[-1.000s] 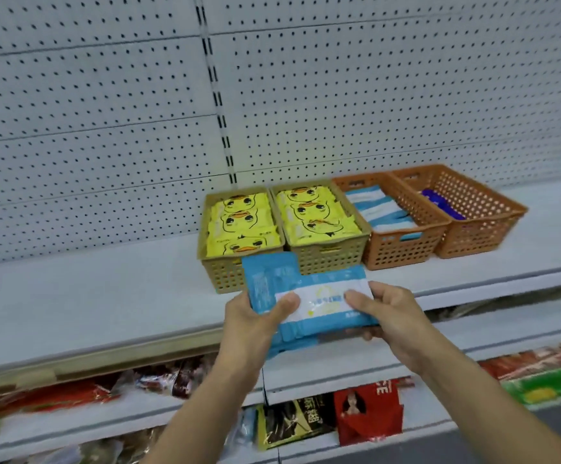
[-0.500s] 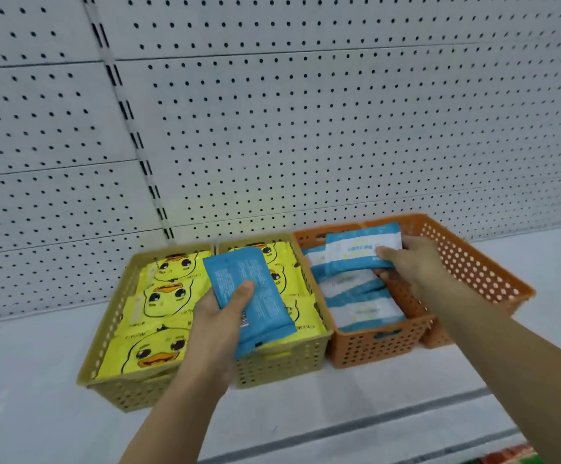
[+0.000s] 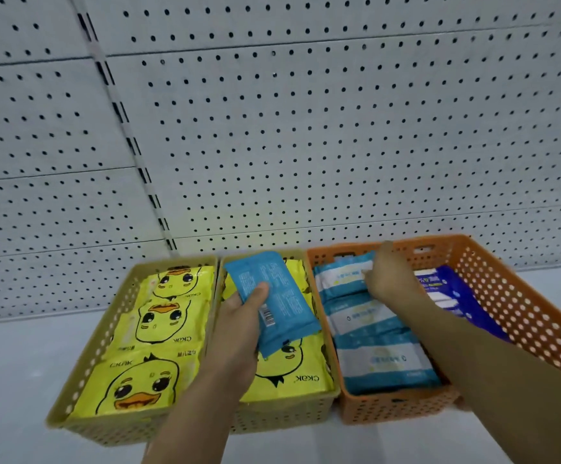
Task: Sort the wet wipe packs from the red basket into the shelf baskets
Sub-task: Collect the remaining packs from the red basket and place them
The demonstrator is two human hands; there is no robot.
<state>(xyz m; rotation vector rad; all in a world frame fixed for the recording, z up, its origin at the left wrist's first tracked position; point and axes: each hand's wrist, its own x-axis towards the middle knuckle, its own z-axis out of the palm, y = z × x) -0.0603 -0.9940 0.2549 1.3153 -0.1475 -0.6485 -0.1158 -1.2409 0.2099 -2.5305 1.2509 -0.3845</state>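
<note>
My left hand grips a light blue wet wipe pack, back side up, above the second yellow basket. My right hand reaches into the left orange basket and presses a blue-and-white pack down at its far end, fingers on it. Two more blue-and-white packs lie in that basket. Both yellow baskets hold yellow duck packs. The right orange basket holds dark blue packs. The red basket is out of view.
The baskets stand side by side on a white shelf against a white pegboard back wall. Bare shelf surface lies left of the yellow baskets and right of the orange ones.
My right hand lowered its blue-and-white pack into the far end of the left orange basket. The view moved closer to the baskets. My left hand still holds the light blue pack.
</note>
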